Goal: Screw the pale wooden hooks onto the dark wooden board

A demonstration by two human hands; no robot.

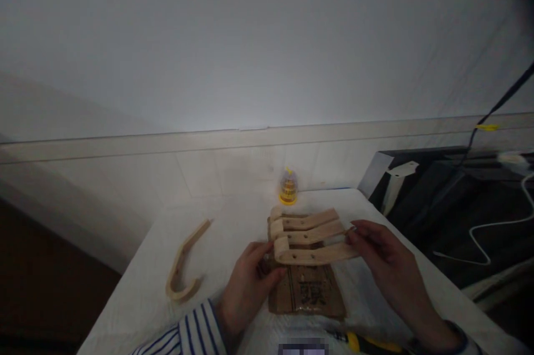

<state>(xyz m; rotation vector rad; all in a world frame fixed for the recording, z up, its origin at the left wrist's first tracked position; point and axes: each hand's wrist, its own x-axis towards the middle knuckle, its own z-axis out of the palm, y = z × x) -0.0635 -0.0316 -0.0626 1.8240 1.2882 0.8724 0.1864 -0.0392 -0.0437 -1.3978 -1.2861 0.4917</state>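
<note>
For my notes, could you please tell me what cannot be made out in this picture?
All in the head view:
Small item at the right hand: too small, partly covered by fingers.
Cardboard piece: far part hidden under the wooden hooks; lettering blurred.
Yellow-based container: label too small.
Pixelated patch: contents masked, cut off by the bottom edge.

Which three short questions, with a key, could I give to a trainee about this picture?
1. How many curved pale wooden pieces show side by side between the left hand and the right hand?
2. True or false: the yellow-based dome-shaped container stands beyond the flat brown piece with dark printing.
3. The lone pale wooden J-shaped piece lies (a) left or (b) right of both hands?

Key: 1. three; 2. true; 3. a.
</note>
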